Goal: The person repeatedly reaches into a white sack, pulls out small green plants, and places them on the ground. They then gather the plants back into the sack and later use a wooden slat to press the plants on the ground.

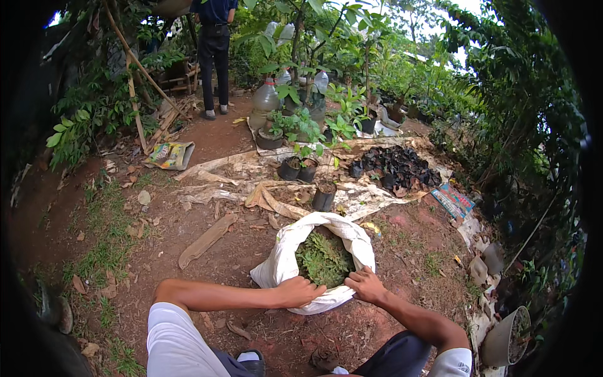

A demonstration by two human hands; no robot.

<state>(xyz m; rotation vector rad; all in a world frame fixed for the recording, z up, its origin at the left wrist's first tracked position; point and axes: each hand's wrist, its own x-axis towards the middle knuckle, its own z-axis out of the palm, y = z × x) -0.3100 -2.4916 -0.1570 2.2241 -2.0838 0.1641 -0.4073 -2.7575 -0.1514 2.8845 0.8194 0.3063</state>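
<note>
A white woven sack (pixel 271 268) stands on the bare soil before me, its mouth rolled outward into a thick rim. Inside it lies a mass of green leaves (pixel 324 259). On the near left part of the rim, my left hand (pixel 300 292) grips the folded cloth with curled fingers. My right hand (pixel 366 284) clasps the rim at its near right side. Both hands are close together across the near edge of the opening. How deep the leaves go inside the sack cannot be seen.
Beyond the sack, a potted seedling (pixel 324 195) stands by a spread, dirty sheet (pixel 226 165). A heap of black plastic bags (pixel 400 167) lies to its right. A wood plank (pixel 207 240) rests at left. A person (pixel 214 56) stands farther back. A tipped bucket (pixel 501 339) is at lower right.
</note>
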